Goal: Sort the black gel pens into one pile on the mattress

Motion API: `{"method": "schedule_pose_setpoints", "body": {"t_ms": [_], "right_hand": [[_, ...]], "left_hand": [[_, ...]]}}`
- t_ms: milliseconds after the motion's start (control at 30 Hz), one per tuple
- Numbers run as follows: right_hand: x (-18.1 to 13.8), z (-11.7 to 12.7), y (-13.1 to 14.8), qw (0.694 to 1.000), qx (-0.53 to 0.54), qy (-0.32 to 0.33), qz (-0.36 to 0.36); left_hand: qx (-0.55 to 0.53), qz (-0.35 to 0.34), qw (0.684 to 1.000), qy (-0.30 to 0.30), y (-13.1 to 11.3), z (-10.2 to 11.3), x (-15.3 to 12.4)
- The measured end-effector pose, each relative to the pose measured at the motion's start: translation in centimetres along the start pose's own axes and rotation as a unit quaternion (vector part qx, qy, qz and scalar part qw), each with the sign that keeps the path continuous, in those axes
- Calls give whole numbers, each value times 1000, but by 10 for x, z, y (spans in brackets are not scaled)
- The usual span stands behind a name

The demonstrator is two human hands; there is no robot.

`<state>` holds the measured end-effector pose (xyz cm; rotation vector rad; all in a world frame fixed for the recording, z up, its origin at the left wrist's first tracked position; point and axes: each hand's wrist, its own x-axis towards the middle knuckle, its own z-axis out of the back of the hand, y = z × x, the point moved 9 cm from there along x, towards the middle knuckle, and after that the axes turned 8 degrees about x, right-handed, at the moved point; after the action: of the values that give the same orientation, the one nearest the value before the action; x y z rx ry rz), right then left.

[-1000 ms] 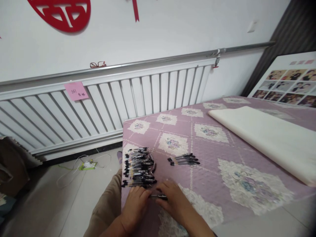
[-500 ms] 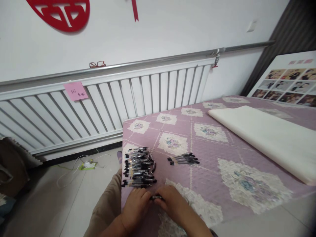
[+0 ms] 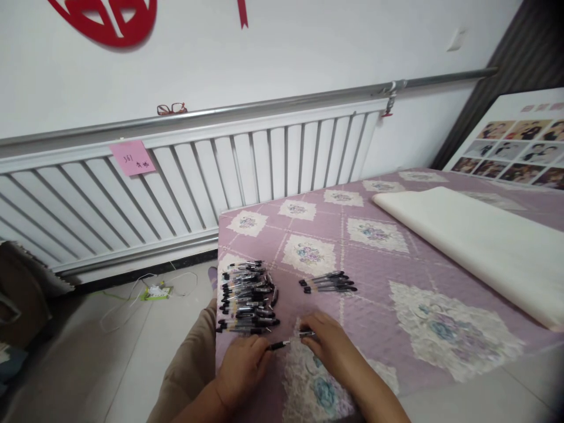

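My left hand [image 3: 244,363] is closed around a pen [image 3: 278,345], whose black grip and pale tip stick out to the right. A short gap to the right, my right hand [image 3: 324,338] pinches a dark piece with a silvery strip, apparently the pen cap [image 3: 307,333]. Just beyond my left hand lies a heap of black and clear pens [image 3: 249,299], spread in a rough column along the bed's left side. Farther right, a small group of capped pens [image 3: 328,283] lies side by side.
A purple quilted cover [image 3: 317,235] with floral patches lies under everything. On the right is a folded cream cloth [image 3: 476,247]. Behind stands a white radiator [image 3: 264,158] with a pink note [image 3: 132,157]. A power strip [image 3: 156,292] with cables sits on the floor at left.
My hands were together over the pen. My right hand has moved right and away with the cap, exposing the pen's tip in my left hand, which stays near its place.
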<state>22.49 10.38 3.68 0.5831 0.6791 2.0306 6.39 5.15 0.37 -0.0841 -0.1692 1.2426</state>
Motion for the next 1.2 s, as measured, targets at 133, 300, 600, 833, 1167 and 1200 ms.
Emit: {"method": "schedule_pose_setpoints", "body": {"t_ms": [133,300,600,833,1167,1200], "right_hand": [[0,1,-14,998,-54,-24,-25],[2,1,9,998,-51,-44,-3],[1,-27,33,998,-55,16,18],[3,-27,35,999,-19,25,27],[1,-22,36,999,31,9,17],[1,-24,35,1000,14,16,12]], "left_hand": [[-5,2,1000,3,1,-1,0],[-1,0,1000,7,0,0,1],[13,-13,1000,-12,0,-1,-1],[7,-22,1000,-14,0,0,0],[-3,-22,1000,-16,0,0,-1],[4,-20,1000,-16,1,0,-1]]}}
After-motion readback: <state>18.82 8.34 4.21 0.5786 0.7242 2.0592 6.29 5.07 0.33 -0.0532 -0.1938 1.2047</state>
